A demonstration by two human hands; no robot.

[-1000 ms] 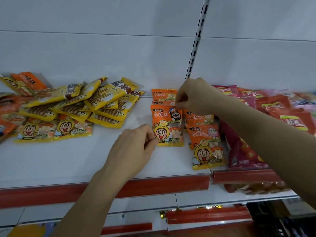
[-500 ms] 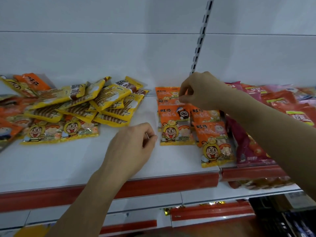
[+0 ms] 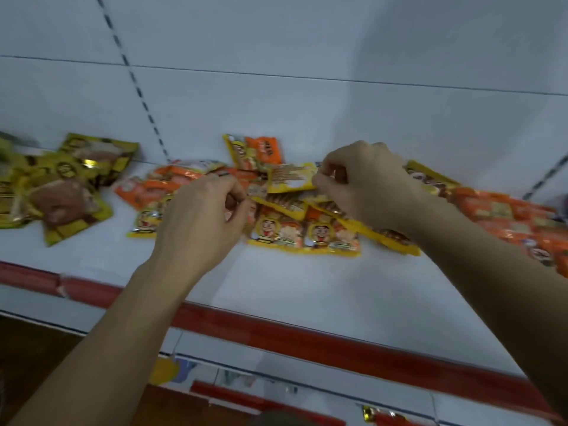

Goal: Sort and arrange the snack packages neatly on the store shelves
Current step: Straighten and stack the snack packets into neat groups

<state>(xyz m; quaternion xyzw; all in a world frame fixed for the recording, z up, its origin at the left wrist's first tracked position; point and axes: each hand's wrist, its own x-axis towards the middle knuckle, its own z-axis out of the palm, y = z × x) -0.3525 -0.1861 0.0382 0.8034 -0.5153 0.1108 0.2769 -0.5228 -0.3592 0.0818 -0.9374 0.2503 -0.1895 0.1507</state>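
A loose pile of snack packets lies on the white shelf point(image 3: 276, 290). My right hand point(image 3: 368, 186) pinches the right edge of a small yellow packet point(image 3: 290, 179) on top of the pile. My left hand point(image 3: 196, 216) is curled, its fingertips pinching the left corner of another yellow striped packet point(image 3: 282, 206) just below. Orange-and-yellow cartoon-face packets point(image 3: 276, 233) lie flat under both, in front of the pile. An orange packet point(image 3: 261, 152) leans against the back wall.
Dark yellow packets with brown meat point(image 3: 67, 192) are heaped at the left. A row of orange packets point(image 3: 507, 216) runs off to the right. The shelf's red front rail point(image 3: 307, 336) crosses below my arms. More goods show on the lower shelf point(image 3: 378, 415).
The view has swung left to the mixed pile. My right hand left the orange packets and now pinches a yellow packet. My left hand moved up to the pile.
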